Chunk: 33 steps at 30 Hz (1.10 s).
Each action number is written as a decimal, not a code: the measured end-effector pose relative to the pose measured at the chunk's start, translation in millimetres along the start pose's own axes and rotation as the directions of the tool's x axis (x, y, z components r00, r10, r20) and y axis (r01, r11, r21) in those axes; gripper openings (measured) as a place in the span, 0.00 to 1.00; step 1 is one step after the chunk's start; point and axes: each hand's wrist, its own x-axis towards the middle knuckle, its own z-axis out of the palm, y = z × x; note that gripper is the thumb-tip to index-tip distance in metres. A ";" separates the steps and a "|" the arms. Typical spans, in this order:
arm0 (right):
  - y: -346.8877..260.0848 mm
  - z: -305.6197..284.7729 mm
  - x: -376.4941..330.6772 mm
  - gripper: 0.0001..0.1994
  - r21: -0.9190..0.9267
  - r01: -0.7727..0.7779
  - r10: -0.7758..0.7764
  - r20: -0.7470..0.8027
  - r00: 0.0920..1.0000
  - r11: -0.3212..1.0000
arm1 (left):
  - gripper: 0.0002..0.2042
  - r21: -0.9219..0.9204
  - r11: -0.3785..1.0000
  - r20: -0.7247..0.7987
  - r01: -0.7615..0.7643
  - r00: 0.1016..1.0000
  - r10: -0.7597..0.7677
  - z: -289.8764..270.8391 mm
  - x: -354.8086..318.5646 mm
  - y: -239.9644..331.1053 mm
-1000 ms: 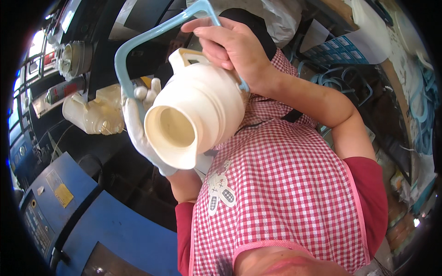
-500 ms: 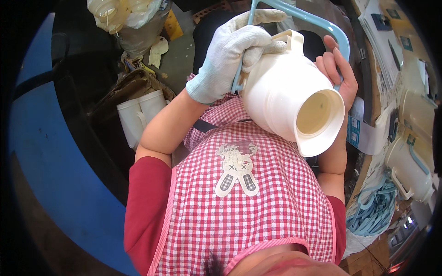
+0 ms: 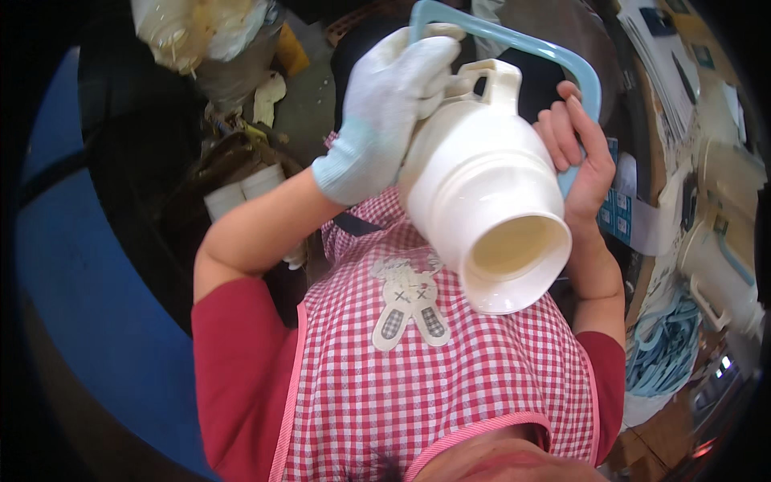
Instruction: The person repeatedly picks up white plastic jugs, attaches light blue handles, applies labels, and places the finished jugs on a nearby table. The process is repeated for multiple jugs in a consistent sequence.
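Note:
A white plastic jug shell (image 3: 474,169), shaped like a vacuum pot, hangs tilted before my apron, its wide spouted mouth toward me. It has a small loop grip on its far side. A light blue carrying handle (image 3: 522,36) arches over its far end. My left hand (image 3: 389,112), in a pale knit glove, is closed round the handle's left arm against the jug's side; the exact contact is hidden. Bare and curled, my right hand (image 3: 582,149) grips the handle's other arm beside the jug's right side.
White cups (image 3: 245,193) sit in a worn carton at the left. A blue panel (image 3: 104,297) lies farther left. On the right, a bench holds papers (image 3: 662,68), a white jug (image 3: 723,273) and a bag of blue handles (image 3: 662,349). Plastic bags (image 3: 197,32) hang at the far left.
The jug has shifted left and nearer to me, its mouth now pointing more toward me. Both hands have moved with it, still gripping the handle's sides.

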 end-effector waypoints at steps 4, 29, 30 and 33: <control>2.5 -5.9 18.7 0.24 0.142 0.095 -0.134 0.298 0.945 0.985 | 0.17 0.141 0.978 0.094 -0.154 0.985 0.142 -9.2 11.0 15.4; -311.6 -207.2 -40.7 0.26 -0.969 0.185 -0.976 -0.188 -0.107 0.166 | 0.26 0.013 0.975 0.120 -0.221 0.969 0.218 -105.1 82.3 2.3; -317.4 -208.3 -21.4 0.21 -0.984 0.165 -0.977 -0.093 -0.190 0.062 | 0.26 0.024 0.976 0.091 -0.215 0.973 0.212 -131.4 77.4 -0.7; -352.9 -285.1 15.5 0.18 -0.926 -0.366 -0.986 0.141 -0.093 -0.098 | 0.27 0.250 0.962 -0.320 -0.113 0.928 0.192 -162.3 52.7 -5.5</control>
